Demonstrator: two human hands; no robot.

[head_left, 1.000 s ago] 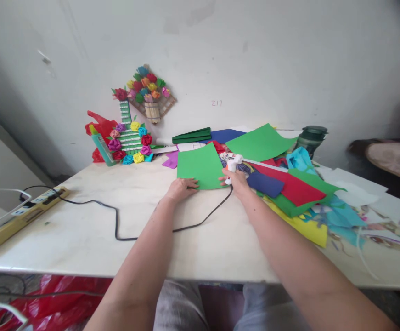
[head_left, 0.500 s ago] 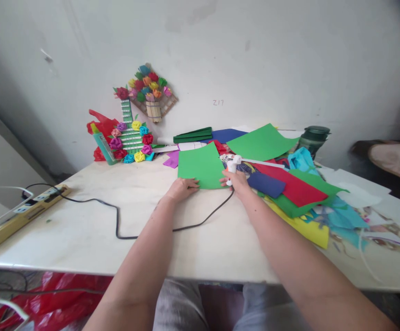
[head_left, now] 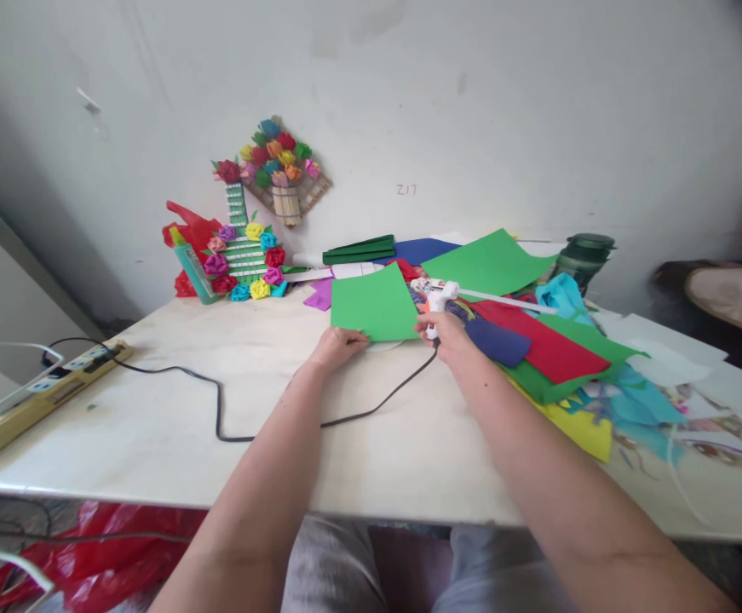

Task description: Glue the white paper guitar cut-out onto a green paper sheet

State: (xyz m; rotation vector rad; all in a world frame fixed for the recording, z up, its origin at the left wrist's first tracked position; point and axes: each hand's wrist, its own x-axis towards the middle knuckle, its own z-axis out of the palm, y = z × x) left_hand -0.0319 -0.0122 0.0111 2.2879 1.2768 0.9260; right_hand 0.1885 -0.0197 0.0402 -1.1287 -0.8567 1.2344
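One green sheet [head_left: 374,300] between both hands, well in from the near edge of the counter [head_left: 159,434], spread away toward its back edge. Left hand [head_left: 341,347] pinching the sheet's near left corner, thumb and fingers pressed together. Right hand [head_left: 444,334] wrapped around the handle of a white glue gun [head_left: 440,298], fingertips at the sheet's near right corner; firm grip there or mere touch, cannot tell. Gun just beside the sheet's right edge, hence right hand nearer; long white stick [head_left: 511,300] reaching from the gun's back toward the counter's right edge. Black cord [head_left: 358,417] trailing left across the counter to a power strip [head_left: 44,393] along its left edge.
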